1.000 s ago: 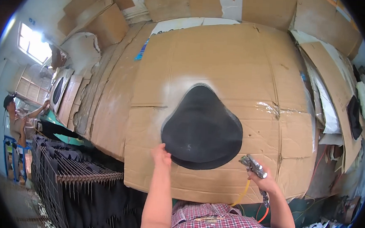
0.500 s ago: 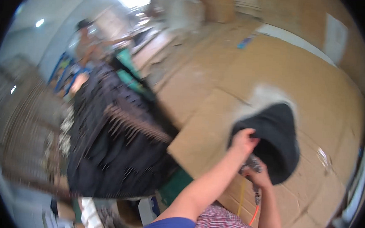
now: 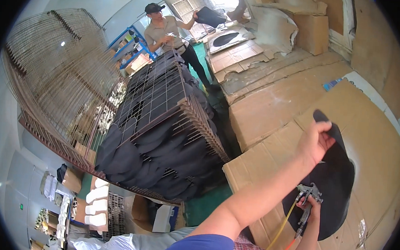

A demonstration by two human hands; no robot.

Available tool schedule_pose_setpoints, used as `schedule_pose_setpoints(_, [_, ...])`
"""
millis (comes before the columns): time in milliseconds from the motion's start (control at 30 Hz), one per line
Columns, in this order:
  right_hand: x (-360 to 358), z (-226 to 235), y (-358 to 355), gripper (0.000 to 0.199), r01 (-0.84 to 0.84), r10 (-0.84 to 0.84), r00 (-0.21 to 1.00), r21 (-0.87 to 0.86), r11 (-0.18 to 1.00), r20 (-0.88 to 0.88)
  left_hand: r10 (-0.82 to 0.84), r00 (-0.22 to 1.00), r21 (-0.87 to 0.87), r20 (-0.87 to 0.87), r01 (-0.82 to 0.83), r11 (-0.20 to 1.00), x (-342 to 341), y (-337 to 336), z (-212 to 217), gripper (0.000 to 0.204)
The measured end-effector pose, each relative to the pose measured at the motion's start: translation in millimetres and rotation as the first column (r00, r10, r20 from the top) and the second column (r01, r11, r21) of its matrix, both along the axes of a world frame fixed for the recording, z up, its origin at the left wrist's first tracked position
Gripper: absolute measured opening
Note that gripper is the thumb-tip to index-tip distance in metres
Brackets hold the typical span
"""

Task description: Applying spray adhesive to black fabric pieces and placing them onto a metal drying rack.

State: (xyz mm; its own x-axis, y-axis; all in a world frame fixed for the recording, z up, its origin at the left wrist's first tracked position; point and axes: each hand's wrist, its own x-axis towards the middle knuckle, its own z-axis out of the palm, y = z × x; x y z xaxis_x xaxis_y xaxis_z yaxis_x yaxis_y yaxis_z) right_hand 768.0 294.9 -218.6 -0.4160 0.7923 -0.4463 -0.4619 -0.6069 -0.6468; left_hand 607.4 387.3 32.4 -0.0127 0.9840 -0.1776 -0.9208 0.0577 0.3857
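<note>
Head view: cardboard (image 3: 259,163) is covering the surface beneath both hands, and two wire racks are standing left of the left hand (image 3: 317,141). The nearer rack (image 3: 185,105) is holding many dark pads (image 3: 157,154); the farther rack (image 3: 47,70) is leaning behind it. The left hand is pinching the edge of a black piece (image 3: 336,179), which is extending below that hand, over the cardboard. The right hand (image 3: 314,206) is gripping one spray gun (image 3: 310,191); two hoses (image 3: 284,226) are trailing below it. Beyond the left hand, one co-worker (image 3: 169,29) is holding a dark sheet (image 3: 211,16) beside a blue shelf (image 3: 117,53) carrying assorted items.
</note>
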Motion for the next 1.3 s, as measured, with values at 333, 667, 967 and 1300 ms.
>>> schedule_pose_setpoints(333, [-18.0, 36.6, -25.2, 0.019, -0.046, 0.025, 0.980, 0.102, 0.994, 0.196, 0.205, 0.918, 0.293, -0.339, -0.104, 0.950, -231.7, -77.3, 156.7, 0.022])
schedule_pose_setpoints(667, [-94.7, 133.9, -117.0, 0.050, 0.022, -0.056, 0.989, 0.230, 0.973, 0.140, 0.431, 0.785, 0.449, -0.444, -0.222, 0.866, -488.6, -146.3, 221.3, 0.026])
schedule_pose_setpoints(967, [-172.5, 134.7, -142.0, 0.051, -0.151, 0.079, 0.958, 0.250, 0.956, 0.275, 0.855, 0.415, 0.281, -0.311, -0.819, 0.500, -621.1, -314.7, 110.8, 0.032])
schedule_pose_setpoints(1300, [-212.4, 131.3, -161.9, 0.042, -0.324, 0.191, 0.881, 0.257, 0.911, 0.433, 0.382, -0.420, 0.471, -0.823, -0.881, 0.046, -587.2, -428.6, 55.4, 0.025])
